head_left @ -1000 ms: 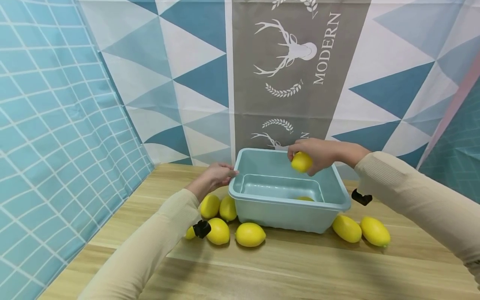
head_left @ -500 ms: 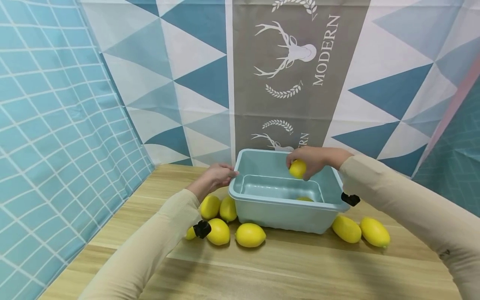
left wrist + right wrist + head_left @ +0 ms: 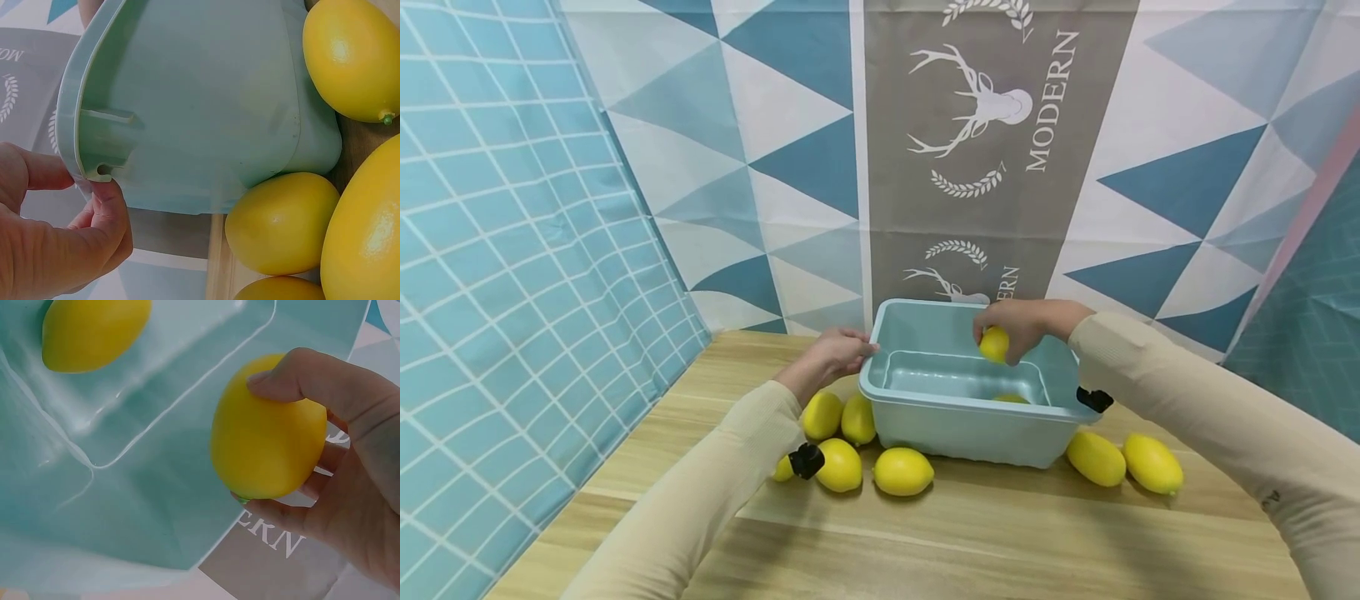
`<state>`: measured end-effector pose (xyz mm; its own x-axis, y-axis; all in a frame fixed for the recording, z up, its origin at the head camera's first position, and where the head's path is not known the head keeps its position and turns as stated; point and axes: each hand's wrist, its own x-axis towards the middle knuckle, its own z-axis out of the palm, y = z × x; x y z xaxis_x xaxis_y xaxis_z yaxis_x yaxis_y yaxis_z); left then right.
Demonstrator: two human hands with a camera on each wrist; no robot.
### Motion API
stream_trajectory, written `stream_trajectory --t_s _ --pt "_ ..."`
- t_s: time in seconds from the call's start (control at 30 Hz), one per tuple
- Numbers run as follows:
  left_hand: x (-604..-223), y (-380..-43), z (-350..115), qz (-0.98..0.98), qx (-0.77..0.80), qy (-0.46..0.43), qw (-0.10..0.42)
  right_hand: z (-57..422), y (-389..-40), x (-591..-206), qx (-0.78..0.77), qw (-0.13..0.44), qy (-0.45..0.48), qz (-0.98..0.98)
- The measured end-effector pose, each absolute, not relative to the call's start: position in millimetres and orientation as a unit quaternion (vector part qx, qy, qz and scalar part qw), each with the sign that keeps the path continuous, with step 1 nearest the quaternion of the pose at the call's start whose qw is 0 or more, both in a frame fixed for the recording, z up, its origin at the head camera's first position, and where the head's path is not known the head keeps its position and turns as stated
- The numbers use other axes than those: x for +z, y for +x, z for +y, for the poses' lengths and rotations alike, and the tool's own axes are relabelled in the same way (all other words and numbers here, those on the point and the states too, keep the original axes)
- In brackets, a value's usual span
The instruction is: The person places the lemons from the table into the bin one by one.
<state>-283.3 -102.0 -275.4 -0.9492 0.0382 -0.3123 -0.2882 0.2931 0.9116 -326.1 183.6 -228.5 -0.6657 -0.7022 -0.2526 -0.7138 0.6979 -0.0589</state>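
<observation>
A pale blue-green plastic basin (image 3: 970, 429) stands on the wooden table by the back wall. My left hand (image 3: 835, 354) pinches its left rim between thumb and fingers, as the left wrist view shows up close. Over the basin's right half, my right hand (image 3: 1021, 327) grips a yellow lemon (image 3: 995, 344), thumb on one side and fingers around the other. That lemon (image 3: 269, 434) has a green stem tip in the right wrist view. Another lemon (image 3: 94, 331) lies on the basin floor; in the head view the front rim mostly hides it.
Several lemons (image 3: 902, 472) lie on the table (image 3: 970, 542) at the basin's front left, one partly behind the left wrist's black camera mount (image 3: 806, 460). Two lemons (image 3: 1096, 458) rest at its front right. A patterned cloth (image 3: 805, 167) covers the wall behind.
My right hand has moved slightly left and down with the lemon, lower into the basin's opening. The left hand keeps its hold on the rim.
</observation>
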Motion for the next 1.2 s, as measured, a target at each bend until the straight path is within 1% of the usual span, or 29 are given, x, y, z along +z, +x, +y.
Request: stream_trajectory --t_s 0.23,0.43,0.6,0.8,0.97,1.2 --pt "-277.3 -282.1 -101.9 0.79 0.592 -0.075 0.14 182.9 -325.1 -227.8 0.01 0.154 -0.376 0.914" --pt "-277.8 -281.3 -102.0 0.787 0.596 -0.073 0.144 184.9 -324.1 -225.1 0.012 0.148 -0.361 0.921" --pt "-276.8 -281.2 -102.3 0.791 0.591 -0.076 0.141 186.3 -319.3 -211.2 -0.001 0.127 -0.352 0.927" --pt "-276.8 -280.8 -103.4 0.794 0.586 -0.079 0.137 192.4 -307.0 -196.8 0.001 0.102 -0.361 0.927" --pt "-278.5 -280.1 -104.2 0.798 0.583 -0.08 0.133 203.8 -292.1 -195.7 -0.009 0.09 -0.372 0.924" --pt "-276.6 -280.4 -102.0 0.795 0.588 -0.076 0.127 224.2 -272.8 -202.4 -0.022 0.046 -0.381 0.923"
